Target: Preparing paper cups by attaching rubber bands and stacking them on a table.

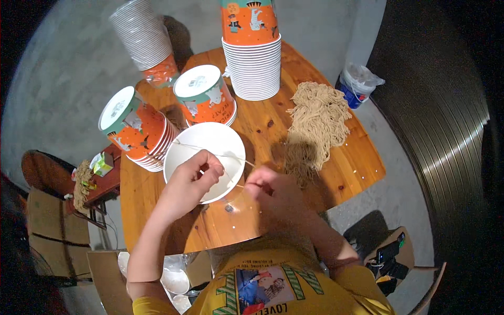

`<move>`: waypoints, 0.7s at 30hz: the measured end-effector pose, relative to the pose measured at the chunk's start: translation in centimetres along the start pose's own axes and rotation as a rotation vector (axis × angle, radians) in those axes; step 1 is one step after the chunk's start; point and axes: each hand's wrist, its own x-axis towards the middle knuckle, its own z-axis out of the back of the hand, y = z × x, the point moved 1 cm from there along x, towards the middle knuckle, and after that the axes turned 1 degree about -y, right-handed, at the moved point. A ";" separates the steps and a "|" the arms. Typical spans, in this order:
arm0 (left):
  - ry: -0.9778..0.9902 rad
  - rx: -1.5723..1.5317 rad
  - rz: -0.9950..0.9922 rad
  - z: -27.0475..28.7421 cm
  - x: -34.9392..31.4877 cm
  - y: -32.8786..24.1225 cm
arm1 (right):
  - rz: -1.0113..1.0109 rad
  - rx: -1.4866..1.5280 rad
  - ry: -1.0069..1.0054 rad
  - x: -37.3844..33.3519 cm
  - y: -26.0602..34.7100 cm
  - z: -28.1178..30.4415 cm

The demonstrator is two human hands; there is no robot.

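A white paper bucket (178, 163) with its open mouth facing me stands near the front of the wooden table. Over it, my left hand (189, 181) pinches a thin beige cord (210, 151) between thumb and fingers. The cord crosses the bucket's mouth from its left rim toward the right rim. My right hand (273, 194) is at the bucket's right side, its fingers closed on a stretch of the same cord; its fingertips are slightly blurred. How the cord joins the bucket at the rim is too small to tell.
Upside-down orange bucket stacks (139, 128) (205, 94) stand behind the bucket, beside a taller stack (252, 68). A heap of beige cords (320, 115) covers the table's right side. Wrapped white cups (142, 37) rise at back left. A blue pail (357, 86) is beyond the right edge.
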 end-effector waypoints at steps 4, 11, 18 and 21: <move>-0.041 0.056 0.001 -0.4 0.1 -0.7 | 0.033 0.082 -0.171 1.3 2.5 0.0; 0.044 -0.169 0.029 -1.0 0.2 -1.5 | 0.235 0.059 -0.210 3.1 -0.1 -0.9; 0.183 -0.365 0.167 -1.2 1.2 -0.8 | 0.315 0.130 -0.197 3.4 -0.3 -0.5; 0.184 -0.365 0.212 -1.1 1.5 -0.2 | 0.027 0.036 -0.137 2.9 1.6 0.5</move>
